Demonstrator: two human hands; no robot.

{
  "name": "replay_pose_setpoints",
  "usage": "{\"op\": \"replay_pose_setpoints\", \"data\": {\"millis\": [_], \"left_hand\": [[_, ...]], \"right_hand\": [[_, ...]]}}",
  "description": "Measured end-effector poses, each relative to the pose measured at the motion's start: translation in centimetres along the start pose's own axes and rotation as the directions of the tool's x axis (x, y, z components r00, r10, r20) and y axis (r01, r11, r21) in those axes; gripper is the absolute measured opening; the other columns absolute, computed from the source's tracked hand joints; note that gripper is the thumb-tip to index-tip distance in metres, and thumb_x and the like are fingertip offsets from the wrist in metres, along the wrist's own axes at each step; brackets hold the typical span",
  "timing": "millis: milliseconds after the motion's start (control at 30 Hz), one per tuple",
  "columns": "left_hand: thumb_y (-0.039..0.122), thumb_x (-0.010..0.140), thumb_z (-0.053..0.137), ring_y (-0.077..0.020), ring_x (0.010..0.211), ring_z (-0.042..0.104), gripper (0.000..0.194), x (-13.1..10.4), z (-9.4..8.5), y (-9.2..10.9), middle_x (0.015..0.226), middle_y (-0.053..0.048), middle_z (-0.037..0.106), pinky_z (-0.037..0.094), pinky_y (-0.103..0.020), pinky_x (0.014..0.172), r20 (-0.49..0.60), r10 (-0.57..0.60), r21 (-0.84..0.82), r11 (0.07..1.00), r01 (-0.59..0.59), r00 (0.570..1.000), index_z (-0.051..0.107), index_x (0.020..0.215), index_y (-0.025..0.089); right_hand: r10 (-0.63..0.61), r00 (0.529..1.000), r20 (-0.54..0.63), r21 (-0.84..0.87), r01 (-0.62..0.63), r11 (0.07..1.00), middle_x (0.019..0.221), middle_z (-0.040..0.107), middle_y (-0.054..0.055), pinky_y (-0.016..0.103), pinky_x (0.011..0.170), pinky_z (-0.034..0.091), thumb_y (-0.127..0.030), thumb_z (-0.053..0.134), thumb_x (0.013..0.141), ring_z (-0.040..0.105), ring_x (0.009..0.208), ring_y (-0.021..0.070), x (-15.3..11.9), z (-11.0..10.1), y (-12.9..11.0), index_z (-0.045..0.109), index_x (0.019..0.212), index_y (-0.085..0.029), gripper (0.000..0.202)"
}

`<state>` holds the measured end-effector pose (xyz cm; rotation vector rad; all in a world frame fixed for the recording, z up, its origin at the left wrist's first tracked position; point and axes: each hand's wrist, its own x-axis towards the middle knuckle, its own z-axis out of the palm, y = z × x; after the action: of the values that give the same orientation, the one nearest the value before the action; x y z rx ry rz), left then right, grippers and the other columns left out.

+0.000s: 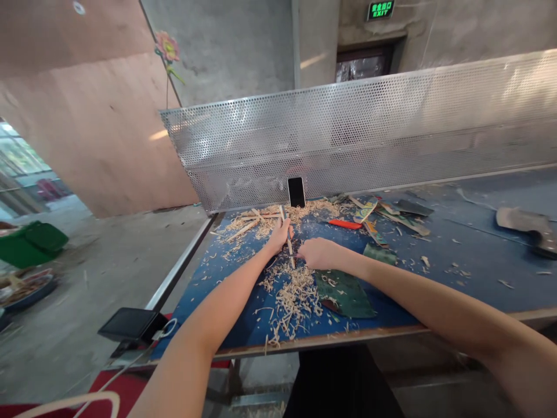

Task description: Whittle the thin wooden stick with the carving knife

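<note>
My left hand (279, 235) is wrapped round a pale wooden stick (291, 248), which slants down toward me over the blue tabletop. Beside it, my right hand (319, 253) is closed in a fist on a small knife (294, 255), its thin dark blade lying across the stick near the lower end. The fingers hide the knife's handle. Below both hands lies a heap of curled wood shavings (298, 299). A worn dark green sheet (348, 295) lies under my right forearm.
A phone (296, 192) leans on the perforated metal screen (270, 133). Wooden strips (243, 230) lie at left, a red-orange slim object (345, 224) and painted scraps (402, 217) at right. A black device (133, 325) with a cable sits by the table's left corner.
</note>
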<state>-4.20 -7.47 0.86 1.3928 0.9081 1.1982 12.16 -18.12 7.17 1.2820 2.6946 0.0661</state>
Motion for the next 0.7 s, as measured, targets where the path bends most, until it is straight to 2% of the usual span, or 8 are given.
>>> {"op": "replay_pose_setpoints", "data": {"millis": [133,333,533,700], "left_hand": [[0.061,0.103,0.061,-0.0104,0.043,0.040,0.041,0.2,0.0,-0.2,0.057,0.011,0.045,0.026,-0.021,0.043,-0.015,0.006,-0.005,1.000,-0.006,1.000,0.039,0.097,0.027],[0.057,0.105,0.061,-0.0111,0.046,0.043,0.039,0.0,0.1,0.2,0.056,0.010,0.048,0.032,-0.022,0.048,-0.012,0.033,-0.011,0.999,-0.033,0.999,0.040,0.095,0.026],[0.052,0.105,0.063,-0.0120,0.051,0.047,0.034,0.0,0.1,0.3,0.061,0.008,0.051,0.036,-0.023,0.052,-0.064,0.045,0.045,0.998,-0.042,0.997,0.043,0.095,0.026],[0.053,0.105,0.061,-0.0122,0.049,0.045,0.034,0.2,0.0,0.0,0.061,0.007,0.052,0.036,-0.024,0.050,-0.045,0.028,0.067,0.997,-0.025,0.999,0.043,0.095,0.026]], "right_hand": [[-0.020,1.000,-0.018,-0.048,0.019,0.999,0.111,0.083,0.019,0.036,0.091,0.058,-0.030,0.059,0.103,0.081,0.108,0.0314,-0.5,-0.1,-0.3,0.083,0.119,-0.017,0.032],[0.126,0.978,-0.169,-0.051,-0.136,0.989,0.111,0.083,0.022,0.037,0.090,0.058,-0.032,0.042,0.113,0.081,0.105,0.0326,1.0,0.2,0.9,0.073,0.133,-0.013,0.042],[0.132,0.976,-0.174,-0.059,-0.144,0.988,0.112,0.083,0.022,0.037,0.090,0.058,-0.026,0.042,0.111,0.081,0.107,0.0330,1.8,0.5,1.6,0.071,0.134,-0.011,0.040],[0.145,0.983,-0.110,-0.037,-0.150,0.988,0.118,0.082,0.022,0.035,0.094,0.058,-0.025,0.055,0.104,0.080,0.111,0.0309,1.7,0.4,1.1,0.075,0.135,-0.013,0.038]]}}
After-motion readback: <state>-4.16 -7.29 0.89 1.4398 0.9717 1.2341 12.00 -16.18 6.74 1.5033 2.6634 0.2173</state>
